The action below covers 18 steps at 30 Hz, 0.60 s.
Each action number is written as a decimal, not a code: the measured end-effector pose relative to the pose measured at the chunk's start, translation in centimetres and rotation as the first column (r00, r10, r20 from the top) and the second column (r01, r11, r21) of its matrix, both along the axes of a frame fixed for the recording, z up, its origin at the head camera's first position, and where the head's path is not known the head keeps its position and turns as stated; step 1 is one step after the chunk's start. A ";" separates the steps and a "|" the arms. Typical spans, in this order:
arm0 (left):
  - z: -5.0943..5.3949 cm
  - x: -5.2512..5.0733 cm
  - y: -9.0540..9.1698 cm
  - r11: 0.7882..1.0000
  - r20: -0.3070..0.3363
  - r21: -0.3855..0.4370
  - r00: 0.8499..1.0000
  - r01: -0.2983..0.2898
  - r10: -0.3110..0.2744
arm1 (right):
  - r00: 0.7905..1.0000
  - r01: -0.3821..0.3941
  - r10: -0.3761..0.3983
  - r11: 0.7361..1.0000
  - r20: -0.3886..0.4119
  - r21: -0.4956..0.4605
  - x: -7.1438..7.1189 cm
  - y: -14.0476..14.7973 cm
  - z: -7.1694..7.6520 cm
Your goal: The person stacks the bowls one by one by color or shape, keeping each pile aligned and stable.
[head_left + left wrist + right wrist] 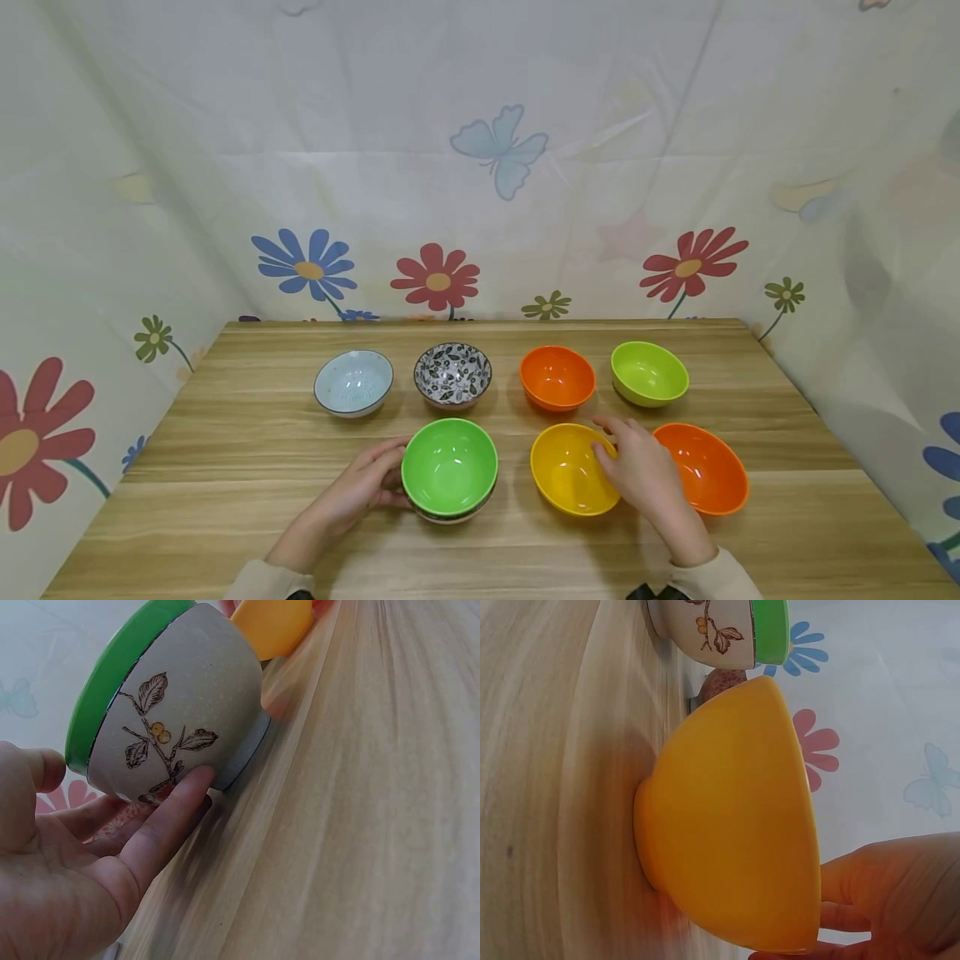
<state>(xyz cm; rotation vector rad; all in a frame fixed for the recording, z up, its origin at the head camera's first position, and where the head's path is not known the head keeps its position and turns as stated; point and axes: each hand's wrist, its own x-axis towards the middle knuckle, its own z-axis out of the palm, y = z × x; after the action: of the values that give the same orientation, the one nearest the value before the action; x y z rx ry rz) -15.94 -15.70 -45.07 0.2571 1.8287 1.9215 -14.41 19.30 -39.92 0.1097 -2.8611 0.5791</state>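
On the left, a bright green bowl (450, 467) sits nested in a white ceramic bowl (187, 697) with a brown leaf-and-berry pattern. My left hand (367, 483) rests against the left side of this stack, its fingers extended along the white bowl and one fingertip beside the green rim. To the right stands a yellow bowl (570, 471). My right hand (645, 467) pinches its right rim, with the thumb over the inside and fingers outside. In the right wrist view, the yellow bowl's base appears at or very close to the table; a gap cannot be told.
Behind are a pale blue bowl (354, 383), a black-and-white patterned bowl (453, 375), an orange bowl (557, 378) and a lime green bowl (649, 373). Another orange bowl (705, 469) stands right of my right hand. A flowered cloth (495, 225) hangs behind the wooden table (225, 467).
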 end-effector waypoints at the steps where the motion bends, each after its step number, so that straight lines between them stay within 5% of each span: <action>1: 0.0 0.0 0.0 1.000 -0.001 0.000 1.000 0.000 0.000 | 1.000 0.003 -0.003 1.000 0.009 -0.002 0.0 0.0 0.0; 18: 0.0 0.1 0.0 1.000 0.013 0.002 1.000 -0.009 0.009 | 0.997 0.039 -0.039 0.999 0.060 -0.006 0.2 0.0 -0.7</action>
<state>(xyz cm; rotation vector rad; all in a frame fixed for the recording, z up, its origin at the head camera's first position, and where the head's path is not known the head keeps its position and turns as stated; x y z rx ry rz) -15.81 -15.72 -45.08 0.2376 1.8228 1.9264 -14.25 19.32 -40.57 0.0359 -2.9118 0.5945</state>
